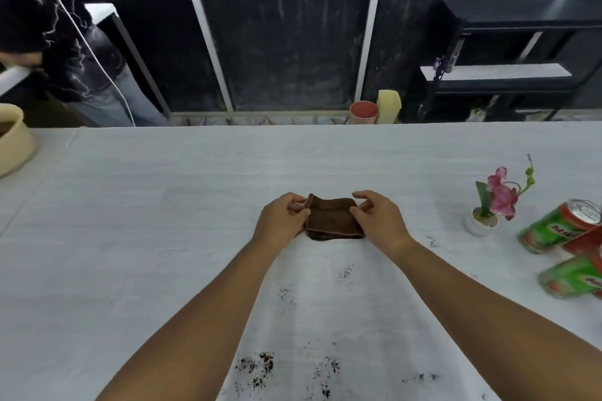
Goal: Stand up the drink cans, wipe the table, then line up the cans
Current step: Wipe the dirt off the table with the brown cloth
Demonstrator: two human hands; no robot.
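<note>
A folded brown cloth [330,220] lies on the white table [163,205] at its middle. My left hand [281,218] pinches the cloth's left edge, and my right hand [378,216] pinches its right edge. At the far right, green and red drink cans lie on their sides in a pile: one [558,226] on top, another [571,277] nearer me, and a red one [586,242] between them, partly cut off by the frame. Dark crumbs [260,368] are scattered over the table near me.
A small white pot with a pink flower [488,205] stands just left of the cans. A beige bowl [13,143] sits at the far left edge. Behind the table are a pink cup [364,111], a yellow container [388,106], a dark shelf unit [508,58], and a person [49,26] at left.
</note>
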